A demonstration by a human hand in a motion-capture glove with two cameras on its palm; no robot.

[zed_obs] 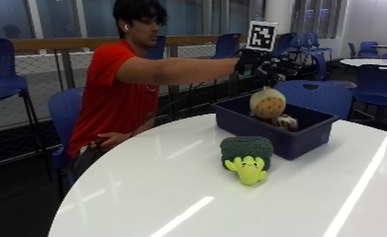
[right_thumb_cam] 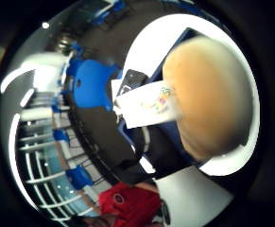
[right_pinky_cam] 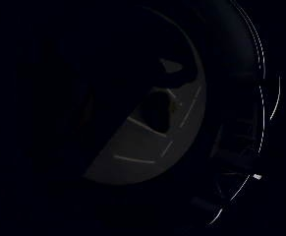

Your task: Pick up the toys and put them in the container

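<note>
In the outside view my gloved right hand (zed_obs: pixel 264 66) reaches out over the dark blue container (zed_obs: pixel 298 136) on the white table (zed_obs: pixel 167 187). A tan plush toy with brown dots (zed_obs: pixel 268 104) hangs upright below it, its lower part inside the container; my fingers pinch it at the top. The thumb side palm view is largely filled by this tan toy (right_thumb_cam: pixel 208 94) with its white tag (right_thumb_cam: pixel 149 104), above the blue container (right_thumb_cam: pixel 163 125). A green broccoli plush with a yellow face (zed_obs: pixel 247 155) lies on the table in front of the container. The little finger side palm view is almost dark.
Something brown and white (zed_obs: pixel 288 121) lies in the container beside the tan toy. Blue chairs (zed_obs: pixel 315 96) stand behind the container and around the table. The person's bare other hand (zed_obs: pixel 108 140) rests at the lap, off the table.
</note>
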